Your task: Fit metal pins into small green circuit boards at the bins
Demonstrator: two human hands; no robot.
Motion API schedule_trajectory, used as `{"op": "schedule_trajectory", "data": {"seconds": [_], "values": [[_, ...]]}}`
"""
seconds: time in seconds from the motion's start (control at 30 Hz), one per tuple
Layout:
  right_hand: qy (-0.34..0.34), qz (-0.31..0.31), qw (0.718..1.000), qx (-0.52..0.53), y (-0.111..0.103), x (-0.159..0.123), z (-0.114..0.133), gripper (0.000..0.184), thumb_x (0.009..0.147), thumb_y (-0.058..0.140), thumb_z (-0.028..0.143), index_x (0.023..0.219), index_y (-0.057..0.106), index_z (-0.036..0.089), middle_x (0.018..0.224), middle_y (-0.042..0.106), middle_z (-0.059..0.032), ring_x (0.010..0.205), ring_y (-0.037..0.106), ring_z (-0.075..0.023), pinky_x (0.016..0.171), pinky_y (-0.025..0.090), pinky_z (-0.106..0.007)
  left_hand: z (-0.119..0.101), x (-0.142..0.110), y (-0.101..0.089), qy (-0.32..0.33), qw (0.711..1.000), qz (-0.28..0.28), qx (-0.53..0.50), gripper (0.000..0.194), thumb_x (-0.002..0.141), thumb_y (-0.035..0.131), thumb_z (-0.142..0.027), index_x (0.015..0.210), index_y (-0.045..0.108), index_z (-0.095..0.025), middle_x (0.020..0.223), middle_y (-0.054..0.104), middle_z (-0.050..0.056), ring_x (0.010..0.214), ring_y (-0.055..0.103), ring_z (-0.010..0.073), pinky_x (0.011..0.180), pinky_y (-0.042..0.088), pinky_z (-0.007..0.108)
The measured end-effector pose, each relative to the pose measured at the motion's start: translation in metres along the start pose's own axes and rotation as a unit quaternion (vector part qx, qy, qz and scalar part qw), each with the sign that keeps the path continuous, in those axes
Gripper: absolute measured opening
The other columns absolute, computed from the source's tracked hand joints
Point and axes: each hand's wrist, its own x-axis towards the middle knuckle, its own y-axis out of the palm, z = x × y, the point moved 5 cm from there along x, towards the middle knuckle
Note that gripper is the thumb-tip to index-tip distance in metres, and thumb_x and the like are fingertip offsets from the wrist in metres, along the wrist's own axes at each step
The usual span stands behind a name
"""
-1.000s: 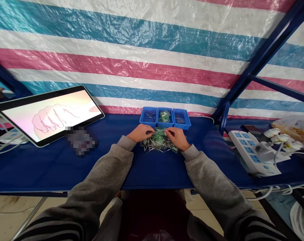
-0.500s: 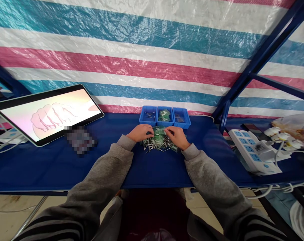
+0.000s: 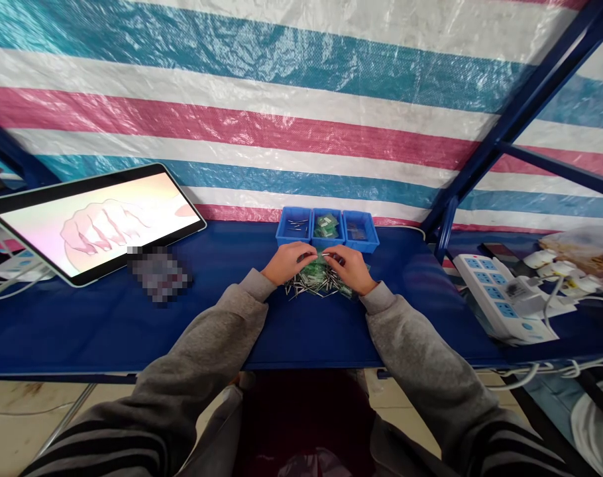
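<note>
Over a pile of thin metal rods, my left hand curves in from the left, its thumb and fingers pinched together. Opposite it, my right hand is also closed in a pinch. A small, pale, thin piece shows at its fingertips, too small to name. The two sets of fingertips nearly meet. Beneath them, green flat pieces that look like small plastic packets lie among the rods, partly hidden by my hands. Just behind stand three blue bins: the left bin with a few rods, the middle bin with green packets, the right bin with flat, dull pieces.
A tablet with a lit screen leans at the left of the blue table, beside a blurred-out patch. On the right lie a white power strip, plugs, cables and a clear plastic bag. Another person's hand shows at the right edge.
My left hand has shifted right and slightly away from me, bringing its fingertips close to my right hand's. My right fingertips have risen a little from the pile.
</note>
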Motion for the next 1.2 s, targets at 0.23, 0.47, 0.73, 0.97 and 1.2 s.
{"op": "schedule_trajectory", "data": {"seconds": [0.23,0.47,0.73,0.97,1.2], "values": [[0.024,-0.027,0.999,0.023,-0.0022,-0.0010,0.0008,0.025,0.092,0.054,0.041,0.094,0.068,0.020,0.084,0.070,-0.0062,0.066,0.062,-0.0168,0.062,0.051,-0.028,-0.0020,-0.0003,-0.0016,0.008,0.999,-0.039,-0.003,0.034,0.100,0.043,-0.039,0.094,0.067,-0.016,0.086,0.070,0.007,0.077,0.066,0.0174,0.072,0.053,0.029],[0.056,-0.018,0.998,0.030,-0.0032,-0.0010,0.0014,0.029,0.095,0.047,0.044,0.088,0.062,0.021,0.074,0.066,-0.0038,0.060,0.060,-0.0163,0.060,0.047,-0.028,-0.0042,-0.0015,-0.0002,-0.011,0.998,-0.054,-0.026,0.032,0.098,0.046,-0.040,0.099,0.068,-0.017,0.092,0.071,0.008,0.083,0.067,0.0188,0.077,0.054,0.032],[0.064,-0.037,0.997,0.005,-0.0078,0.0000,0.0034,0.035,0.097,0.041,0.046,0.078,0.057,0.021,0.062,0.060,-0.0009,0.054,0.058,-0.0154,0.059,0.043,-0.028,-0.0098,-0.0031,-0.0036,0.006,0.995,-0.092,-0.035,0.026,0.098,0.049,-0.034,0.095,0.068,-0.017,0.092,0.072,0.008,0.089,0.067,0.0190,0.083,0.053,0.032],[0.058,-0.031,0.997,0.038,-0.0046,-0.0009,0.0030,0.028,0.092,0.052,0.046,0.097,0.062,0.020,0.080,0.068,-0.0048,0.059,0.060,-0.0160,0.060,0.048,-0.028,-0.0023,-0.0043,-0.0039,-0.050,0.992,-0.111,-0.029,0.026,0.098,0.047,-0.034,0.096,0.066,-0.016,0.093,0.072,0.008,0.089,0.067,0.0186,0.084,0.052,0.031],[0.053,-0.031,0.998,0.030,-0.0060,-0.0001,0.0049,0.029,0.095,0.047,0.044,0.090,0.063,0.020,0.077,0.067,-0.0054,0.063,0.062,-0.0176,0.062,0.048,-0.029,-0.0014,-0.0034,-0.0011,-0.095,0.985,-0.110,-0.090,0.031,0.095,0.051,-0.041,0.092,0.069,-0.016,0.091,0.073,0.008,0.083,0.068,0.0194,0.079,0.055,0.032]]}}
